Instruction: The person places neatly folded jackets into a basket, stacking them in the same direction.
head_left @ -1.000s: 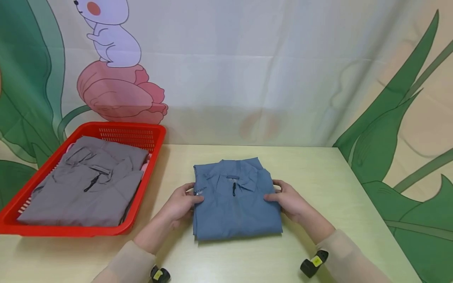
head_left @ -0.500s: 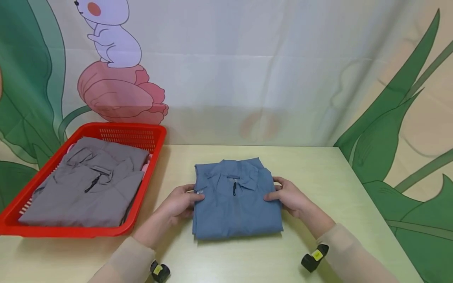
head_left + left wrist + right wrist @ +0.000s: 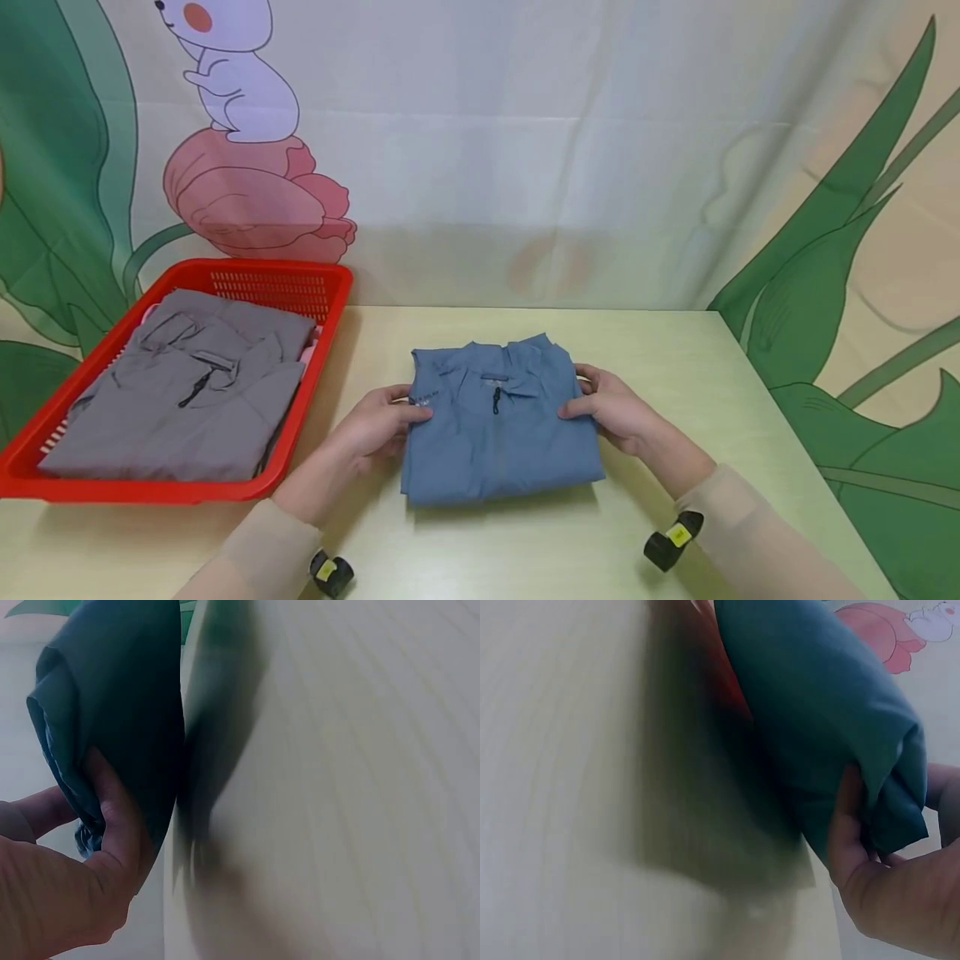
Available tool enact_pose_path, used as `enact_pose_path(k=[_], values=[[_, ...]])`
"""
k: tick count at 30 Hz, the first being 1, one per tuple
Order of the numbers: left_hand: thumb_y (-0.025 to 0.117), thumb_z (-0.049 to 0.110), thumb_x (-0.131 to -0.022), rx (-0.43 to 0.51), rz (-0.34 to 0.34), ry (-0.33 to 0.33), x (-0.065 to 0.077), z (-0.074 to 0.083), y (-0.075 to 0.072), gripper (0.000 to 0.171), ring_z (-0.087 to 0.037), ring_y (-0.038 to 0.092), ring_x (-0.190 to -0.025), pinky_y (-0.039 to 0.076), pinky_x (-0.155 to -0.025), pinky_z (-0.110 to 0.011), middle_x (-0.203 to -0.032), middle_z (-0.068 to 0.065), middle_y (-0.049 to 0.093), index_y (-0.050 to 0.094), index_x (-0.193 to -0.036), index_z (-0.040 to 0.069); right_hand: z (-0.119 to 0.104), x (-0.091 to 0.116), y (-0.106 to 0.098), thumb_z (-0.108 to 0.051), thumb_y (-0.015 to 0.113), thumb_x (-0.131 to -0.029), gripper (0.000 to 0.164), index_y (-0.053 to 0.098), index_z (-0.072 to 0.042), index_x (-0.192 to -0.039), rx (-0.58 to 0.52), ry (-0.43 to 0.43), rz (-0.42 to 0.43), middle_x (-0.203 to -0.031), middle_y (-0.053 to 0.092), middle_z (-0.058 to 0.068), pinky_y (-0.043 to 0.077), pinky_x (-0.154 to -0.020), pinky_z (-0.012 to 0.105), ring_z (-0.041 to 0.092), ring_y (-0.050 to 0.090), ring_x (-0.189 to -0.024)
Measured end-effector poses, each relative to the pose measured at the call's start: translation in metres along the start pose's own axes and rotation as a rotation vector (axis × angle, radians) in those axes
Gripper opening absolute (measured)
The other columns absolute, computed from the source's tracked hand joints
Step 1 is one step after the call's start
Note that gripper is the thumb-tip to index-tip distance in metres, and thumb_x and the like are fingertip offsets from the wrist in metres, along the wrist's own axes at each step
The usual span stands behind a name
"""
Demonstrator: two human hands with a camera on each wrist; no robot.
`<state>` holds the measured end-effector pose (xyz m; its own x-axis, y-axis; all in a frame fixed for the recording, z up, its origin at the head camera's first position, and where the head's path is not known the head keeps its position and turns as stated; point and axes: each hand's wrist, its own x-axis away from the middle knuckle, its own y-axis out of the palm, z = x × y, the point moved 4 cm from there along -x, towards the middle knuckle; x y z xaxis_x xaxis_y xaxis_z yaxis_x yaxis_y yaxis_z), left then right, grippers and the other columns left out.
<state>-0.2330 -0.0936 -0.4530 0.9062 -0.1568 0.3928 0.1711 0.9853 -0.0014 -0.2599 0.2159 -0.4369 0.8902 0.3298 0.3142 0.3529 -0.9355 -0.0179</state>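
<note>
A blue jacket [image 3: 498, 442], folded into a neat rectangle with its collar and black zip pull on top, is held between both hands over the table. My left hand [image 3: 382, 425] pinches its left edge, thumb on top and fingers beneath. On the opposite edge my right hand [image 3: 615, 412] grips in the same way. Both wrist views show the folded layers of the jacket [image 3: 120, 682] between thumb and fingers, with a gap and a shadow between cloth and table. In the right wrist view the underside of the jacket [image 3: 817, 697] bulges slightly.
To the left stands a red plastic basket [image 3: 318, 383] holding a folded grey jacket [image 3: 180, 392], with some pink cloth showing under it. The pale wooden table [image 3: 660, 350] ends at a printed curtain [image 3: 465, 167] behind and on the right.
The blue jacket has come up slightly off the table, its front edge tilting and its shadow widening. Both hands keep their hold on its sides and rise a little with it.
</note>
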Motion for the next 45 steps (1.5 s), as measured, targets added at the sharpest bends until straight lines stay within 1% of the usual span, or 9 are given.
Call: enact_pose_path(k=[7,13,16,23,30,34,39,42,45], values=[[0.063,0.008,-0.100,0.020,-0.036,0.028,0.007,0.005,-0.001,0.062,-0.029,0.063,-0.108,0.055,-0.094,-0.043,-0.132,-0.020,0.059,0.035,-0.153,-0.006,-0.008,0.003,0.001,0.007,0.067,-0.086,0.090,0.016,0.003,-0.161,-0.014,-0.018,-0.068,-0.155,0.041,0.024,0.049,-0.104,0.037,0.032,0.051,-0.131],[0.062,0.008,-0.100,0.028,-0.061,0.067,0.016,0.017,-0.005,0.062,-0.033,0.060,-0.116,0.053,-0.099,-0.047,-0.139,-0.022,0.053,0.034,-0.154,-0.006,-0.014,0.004,0.003,0.009,0.067,-0.086,0.090,0.017,0.001,-0.161,-0.043,-0.009,-0.081,-0.153,0.044,0.022,0.050,-0.102,0.036,0.030,0.053,-0.130],[0.062,0.009,-0.101,0.022,-0.075,0.084,0.020,0.023,-0.008,0.063,-0.034,0.059,-0.118,0.052,-0.101,-0.049,-0.141,-0.023,0.052,0.033,-0.155,-0.006,-0.018,0.004,0.005,0.008,0.067,-0.086,0.091,0.016,0.001,-0.161,-0.049,-0.016,-0.093,-0.154,0.043,0.022,0.047,-0.106,0.038,0.032,0.050,-0.133],[0.060,0.010,-0.102,0.005,-0.113,0.113,0.027,0.033,-0.016,0.064,-0.030,0.061,-0.114,0.053,-0.099,-0.046,-0.139,-0.022,0.054,0.030,-0.156,-0.005,-0.029,0.003,0.012,0.007,0.067,-0.087,0.093,0.012,0.003,-0.162,-0.042,-0.041,-0.128,-0.157,0.040,0.023,0.037,-0.114,0.045,0.034,0.045,-0.138],[0.061,0.012,-0.102,-0.027,-0.120,0.143,0.036,0.047,-0.033,0.067,-0.027,0.062,-0.112,0.054,-0.097,-0.043,-0.140,-0.022,0.053,0.027,-0.157,-0.004,-0.049,0.000,0.025,0.009,0.065,-0.087,0.091,0.015,0.000,-0.162,-0.048,-0.064,-0.171,-0.156,0.042,0.020,0.042,-0.111,0.043,0.033,0.046,-0.138],[0.062,0.013,-0.102,-0.036,-0.106,0.156,0.042,0.054,-0.045,0.069,-0.024,0.063,-0.110,0.055,-0.095,-0.040,-0.138,-0.020,0.054,0.026,-0.159,-0.003,-0.062,-0.003,0.036,0.010,0.064,-0.086,0.091,0.015,-0.002,-0.163,-0.040,-0.078,-0.197,-0.157,0.041,0.019,0.041,-0.112,0.046,0.034,0.044,-0.139],[0.062,0.013,-0.103,-0.033,-0.096,0.192,0.049,0.062,-0.058,0.069,-0.018,0.067,-0.102,0.057,-0.091,-0.036,-0.128,-0.014,0.060,0.025,-0.159,-0.003,-0.079,-0.008,0.050,0.010,0.065,-0.086,0.093,0.015,-0.004,-0.163,-0.038,-0.098,-0.210,-0.158,0.039,0.018,0.038,-0.114,0.050,0.036,0.042,-0.141],[0.062,0.014,-0.103,-0.059,-0.083,0.213,0.054,0.067,-0.067,0.069,-0.016,0.069,-0.095,0.058,-0.088,-0.033,-0.121,-0.011,0.062,0.024,-0.159,-0.003,-0.088,-0.011,0.057,0.011,0.065,-0.086,0.094,0.013,-0.006,-0.164,-0.039,-0.108,-0.219,-0.159,0.038,0.017,0.038,-0.114,0.050,0.035,0.041,-0.142],[0.062,0.015,-0.103,-0.098,-0.079,0.237,0.059,0.073,-0.078,0.070,-0.016,0.068,-0.095,0.059,-0.086,-0.033,-0.122,-0.011,0.061,0.023,-0.160,-0.001,-0.095,-0.015,0.065,0.011,0.065,-0.087,0.095,0.012,-0.008,-0.164,-0.033,-0.114,-0.227,-0.161,0.035,0.014,0.038,-0.114,0.049,0.034,0.040,-0.143]])
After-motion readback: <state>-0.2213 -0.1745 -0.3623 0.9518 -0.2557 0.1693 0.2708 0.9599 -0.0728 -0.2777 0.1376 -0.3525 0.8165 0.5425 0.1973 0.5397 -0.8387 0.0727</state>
